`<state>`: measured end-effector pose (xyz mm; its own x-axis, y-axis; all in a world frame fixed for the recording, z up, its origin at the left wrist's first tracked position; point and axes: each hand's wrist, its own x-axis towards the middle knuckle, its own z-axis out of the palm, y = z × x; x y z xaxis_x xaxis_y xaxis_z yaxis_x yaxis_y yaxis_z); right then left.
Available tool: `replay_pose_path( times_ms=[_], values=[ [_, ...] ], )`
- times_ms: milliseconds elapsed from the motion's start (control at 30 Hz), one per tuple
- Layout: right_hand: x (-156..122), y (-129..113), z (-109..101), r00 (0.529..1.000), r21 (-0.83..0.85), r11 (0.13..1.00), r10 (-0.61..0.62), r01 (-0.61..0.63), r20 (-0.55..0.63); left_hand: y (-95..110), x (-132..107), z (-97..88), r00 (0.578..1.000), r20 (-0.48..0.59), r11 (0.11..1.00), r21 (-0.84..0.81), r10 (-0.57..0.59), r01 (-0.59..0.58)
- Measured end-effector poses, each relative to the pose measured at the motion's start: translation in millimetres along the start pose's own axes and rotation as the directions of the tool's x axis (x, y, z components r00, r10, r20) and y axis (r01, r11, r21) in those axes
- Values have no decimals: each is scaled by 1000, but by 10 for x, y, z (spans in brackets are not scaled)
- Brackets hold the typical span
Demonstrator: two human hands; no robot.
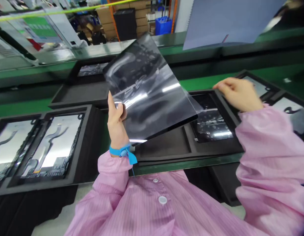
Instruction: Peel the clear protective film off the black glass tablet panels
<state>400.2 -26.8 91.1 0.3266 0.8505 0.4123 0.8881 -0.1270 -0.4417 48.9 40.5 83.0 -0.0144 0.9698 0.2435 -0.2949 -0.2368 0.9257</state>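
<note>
In the head view, my left hand (116, 121) grips the lower left edge of a glossy dark display panel (152, 95) and holds it up at a tilt. The thumb bends over its front face. A clear film (191, 100) covers the panel and stands out past its right edge. My right hand (240, 93) is to the right, apart from the panel, with its fingers curled together and nothing visible in them. Below it, a second dark panel (214, 123) with wrinkled film lies in a black foam tray (215, 149).
On the left, another foam tray (89, 131) holds silver-backed panels (58, 141) with ribbon cables. A further tray (83, 93) lies behind it on the green bench (191, 83). Papers (225, 23) hang at the upper right, and more silver-backed panels (293, 113) lie far right.
</note>
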Motion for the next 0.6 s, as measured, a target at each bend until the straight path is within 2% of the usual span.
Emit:
replay_pose_path(
  times_ms=[67,100,167,233,300,400,467,600],
  values=[
    [-52,176,130,984,-18,998,-64,68,169,-49,-14,53,997,68,997,-58,-37,41],
    [-104,211,205,959,14,992,-127,128,253,-100,-40,72,991,113,994,-67,-74,82],
    [-250,201,343,868,113,959,-285,261,408,-258,-118,86,965,173,980,-5,-195,199],
    [-434,150,451,754,221,897,-442,384,486,-462,-209,69,932,177,948,87,-317,306],
    [-623,135,540,683,274,835,-549,478,482,-657,-287,38,897,158,908,147,-412,391],
    [-829,228,671,671,259,772,-634,581,383,-833,-355,2,857,137,864,171,-497,474],
    [-878,316,756,653,257,719,-694,646,302,-869,-371,-5,850,124,854,179,-513,489],
    [-815,356,874,570,303,603,-797,738,198,-877,-369,2,858,132,860,209,-497,466]
  ],
)
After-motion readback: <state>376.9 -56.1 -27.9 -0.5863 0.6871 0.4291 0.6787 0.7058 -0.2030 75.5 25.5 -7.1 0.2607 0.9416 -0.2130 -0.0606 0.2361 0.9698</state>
